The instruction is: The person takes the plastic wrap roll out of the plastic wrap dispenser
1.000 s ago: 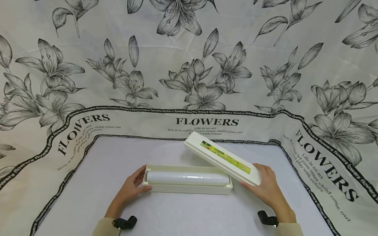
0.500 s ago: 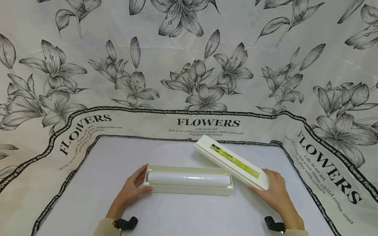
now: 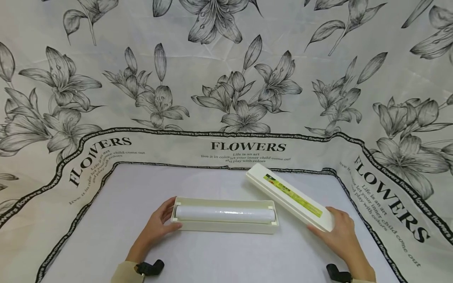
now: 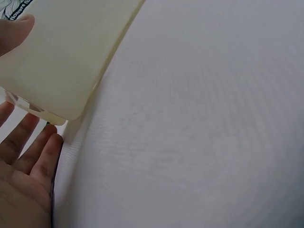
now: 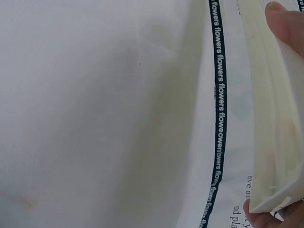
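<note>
A long cream-white box (image 3: 226,227) sits on the white table, lidless, with a shiny roll of plastic wrap (image 3: 226,214) lying along its inside. My left hand (image 3: 159,225) holds the box's left end, thumb on the front wall and fingers round the end. In the left wrist view the thumb (image 4: 16,33) lies against the box wall (image 4: 61,57). To the right, my right hand (image 3: 337,232) grips the near end of the box's white lid (image 3: 283,188), which carries a yellow-green label. The lid slants up and left, raised; its hollow underside (image 5: 270,109) shows in the right wrist view.
A white cloth (image 3: 198,259) covers the table. Behind and at both sides hangs a flower-printed cloth (image 3: 159,145) with black lettered bands. A black strap-mounted device (image 3: 150,268) is worn on each wrist.
My right hand has carried the lid right and slightly toward me, so it no longer overlaps the box's right end in the head view. The left hand and box have stayed in place.
</note>
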`<state>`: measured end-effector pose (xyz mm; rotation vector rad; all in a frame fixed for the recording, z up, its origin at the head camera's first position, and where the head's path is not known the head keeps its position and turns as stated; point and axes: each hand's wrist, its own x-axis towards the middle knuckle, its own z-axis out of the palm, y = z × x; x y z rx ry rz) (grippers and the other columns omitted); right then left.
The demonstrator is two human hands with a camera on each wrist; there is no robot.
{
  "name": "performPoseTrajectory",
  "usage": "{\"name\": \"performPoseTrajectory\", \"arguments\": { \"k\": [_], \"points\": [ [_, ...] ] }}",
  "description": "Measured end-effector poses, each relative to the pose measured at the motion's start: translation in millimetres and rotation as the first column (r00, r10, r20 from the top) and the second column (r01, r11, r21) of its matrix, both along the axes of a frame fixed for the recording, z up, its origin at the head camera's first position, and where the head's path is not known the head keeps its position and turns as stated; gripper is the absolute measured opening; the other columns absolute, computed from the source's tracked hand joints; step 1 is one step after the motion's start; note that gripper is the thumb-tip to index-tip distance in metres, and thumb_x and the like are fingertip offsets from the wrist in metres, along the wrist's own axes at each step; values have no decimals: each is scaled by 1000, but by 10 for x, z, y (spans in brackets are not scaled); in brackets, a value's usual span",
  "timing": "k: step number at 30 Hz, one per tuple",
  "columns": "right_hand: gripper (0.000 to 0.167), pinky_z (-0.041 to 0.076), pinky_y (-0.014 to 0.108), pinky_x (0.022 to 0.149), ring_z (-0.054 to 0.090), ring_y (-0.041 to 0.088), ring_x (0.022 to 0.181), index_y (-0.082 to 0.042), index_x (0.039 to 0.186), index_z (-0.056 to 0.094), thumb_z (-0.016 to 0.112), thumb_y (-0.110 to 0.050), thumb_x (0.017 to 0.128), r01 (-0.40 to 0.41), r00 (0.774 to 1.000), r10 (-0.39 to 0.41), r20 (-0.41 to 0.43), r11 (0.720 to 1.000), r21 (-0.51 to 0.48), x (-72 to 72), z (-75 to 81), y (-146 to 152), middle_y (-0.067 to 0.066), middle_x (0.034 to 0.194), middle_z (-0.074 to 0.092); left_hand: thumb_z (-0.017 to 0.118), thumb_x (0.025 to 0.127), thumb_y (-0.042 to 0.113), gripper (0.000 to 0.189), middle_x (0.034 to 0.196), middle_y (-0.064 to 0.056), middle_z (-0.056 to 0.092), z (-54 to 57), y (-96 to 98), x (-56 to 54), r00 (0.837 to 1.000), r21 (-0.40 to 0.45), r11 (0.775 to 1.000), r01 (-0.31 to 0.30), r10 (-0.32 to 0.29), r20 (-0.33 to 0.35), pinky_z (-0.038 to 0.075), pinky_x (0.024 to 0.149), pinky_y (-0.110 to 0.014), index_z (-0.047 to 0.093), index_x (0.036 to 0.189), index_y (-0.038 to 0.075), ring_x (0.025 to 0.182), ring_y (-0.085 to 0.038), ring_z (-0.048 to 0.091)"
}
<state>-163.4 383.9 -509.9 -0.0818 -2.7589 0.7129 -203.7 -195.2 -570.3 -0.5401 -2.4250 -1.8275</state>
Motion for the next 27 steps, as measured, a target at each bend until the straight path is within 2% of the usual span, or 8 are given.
{"name": "performPoseTrajectory", "arguments": {
  "k": [2, 4, 6, 9, 14, 20, 27],
  "points": [
    [97, 35, 61, 91, 43, 52, 119, 7, 137, 52, 90, -53, 72, 10, 1000, -10, 1, 1000, 1, 15, -9, 43, 33, 131, 52, 85, 83, 9, 86, 149, -27, 51, -3, 13, -8, 999, -9, 1000, -6, 6, -37, 47, 111, -22, 39, 154, -1, 133, -45, 55],
    [98, 35, 63, 91, 42, 54, 119, 8, 138, 51, 90, -54, 72, 26, 1000, -26, 6, 1000, 7, 36, -9, 80, 35, 131, 50, 85, 82, 9, 86, 146, -27, 54, 2, 24, -10, 998, -7, 1000, -14, 13, -68, 46, 106, -14, 40, 153, -1, 129, -37, 58],
    [99, 35, 65, 91, 39, 55, 120, 9, 139, 49, 88, -55, 73, 41, 999, -42, 17, 999, 14, 59, -9, 116, 37, 132, 48, 86, 80, 8, 86, 143, -27, 55, -6, 28, -14, 994, -13, 1000, -24, 22, -105, 48, 105, -14, 41, 152, -3, 125, -28, 60],
    [99, 34, 65, 92, 38, 56, 120, 10, 138, 48, 89, -53, 73, 54, 999, -54, 0, 998, 26, 92, -5, 181, 38, 130, 47, 87, 79, 7, 85, 141, -28, 56, -9, 20, -20, 993, -10, 1000, -24, 22, -119, 50, 104, -16, 42, 151, -3, 123, -18, 61],
    [98, 34, 65, 92, 42, 54, 115, 12, 136, 49, 91, -50, 72, 89, 996, -88, -34, 995, 48, 133, 3, 290, 38, 126, 50, 88, 78, 7, 85, 143, -25, 56, -10, -21, -37, 997, 9, 1000, -12, 12, -71, 50, 104, -16, 44, 151, 0, 124, -12, 59],
    [100, 35, 63, 89, 45, 52, 109, 13, 136, 49, 89, -54, 73, 145, 989, -145, -4, 988, 57, 172, -16, 381, 39, 122, 52, 89, 76, 5, 88, 148, -26, 52, -13, -55, -50, 1000, 39, 999, 6, -6, 1, 47, 104, -13, 43, 152, 1, 124, 0, 55],
    [104, 36, 64, 89, 43, 54, 110, 14, 138, 45, 88, -55, 73, 185, 982, -187, 27, 980, 79, 176, -63, 486, 42, 125, 47, 88, 77, 7, 88, 149, -26, 51, -23, -48, -39, 1000, 61, 998, 8, -8, 6, 46, 105, -12, 43, 152, 1, 125, 2, 55]
  ]
}}
